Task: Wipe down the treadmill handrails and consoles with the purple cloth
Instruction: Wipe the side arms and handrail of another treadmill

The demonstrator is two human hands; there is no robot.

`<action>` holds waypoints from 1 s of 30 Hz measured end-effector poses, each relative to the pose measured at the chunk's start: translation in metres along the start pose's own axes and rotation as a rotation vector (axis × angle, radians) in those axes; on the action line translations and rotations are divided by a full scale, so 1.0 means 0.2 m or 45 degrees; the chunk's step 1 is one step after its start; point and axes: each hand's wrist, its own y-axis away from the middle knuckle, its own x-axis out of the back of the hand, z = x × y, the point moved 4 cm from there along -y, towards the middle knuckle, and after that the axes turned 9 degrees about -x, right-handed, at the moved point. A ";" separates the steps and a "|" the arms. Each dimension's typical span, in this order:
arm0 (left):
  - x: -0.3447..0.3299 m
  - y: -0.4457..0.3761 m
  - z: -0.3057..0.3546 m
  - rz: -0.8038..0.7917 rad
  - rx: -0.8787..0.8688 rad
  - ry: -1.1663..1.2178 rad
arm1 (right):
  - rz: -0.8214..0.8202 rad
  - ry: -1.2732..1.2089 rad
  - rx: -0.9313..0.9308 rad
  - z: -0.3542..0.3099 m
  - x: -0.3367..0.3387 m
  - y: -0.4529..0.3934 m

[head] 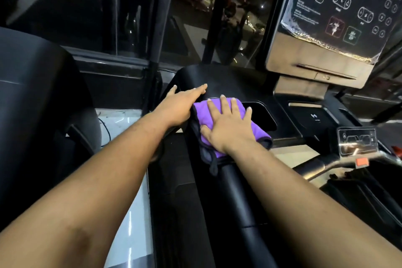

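Head view: a person leans over the left side of a treadmill, both arms stretched forward.
Cloth: the purple cloth [224, 115] lies spread on the black console shoulder [217, 78], at the top of the left handrail [235, 191], with a dark hem hanging over the near edge.
Right hand: the right hand [228, 128] presses flat on the cloth, fingers [224, 104] straight and spread, gripping nothing.
Left hand: the left hand [180, 104] rests on the bare plastic just left of the cloth, fingers extended, thumb over the outer edge, holding nothing.
Handling: the cloth looks soft, light and limp; it probably slides easily on smooth plastic, so palm pressure should carry it. For lifting, the bunched near hem seems the best place to pinch.
Edges: a recessed tray [261, 115] opens just beside the cloth on the right; the cloth could drop in.
Room: the display panel [339, 17] stands well apart, up and right; the handrail runs free toward the camera.
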 end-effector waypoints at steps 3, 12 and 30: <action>-0.01 0.01 -0.04 0.013 -0.064 -0.023 | 0.016 0.125 0.185 -0.04 0.01 0.10; -0.09 0.25 -0.05 -0.039 -0.091 -0.162 | -0.058 0.207 0.267 0.01 0.04 0.18; -0.14 0.60 0.51 -0.181 -0.072 -0.188 | -0.046 0.370 0.478 0.13 -0.14 1.06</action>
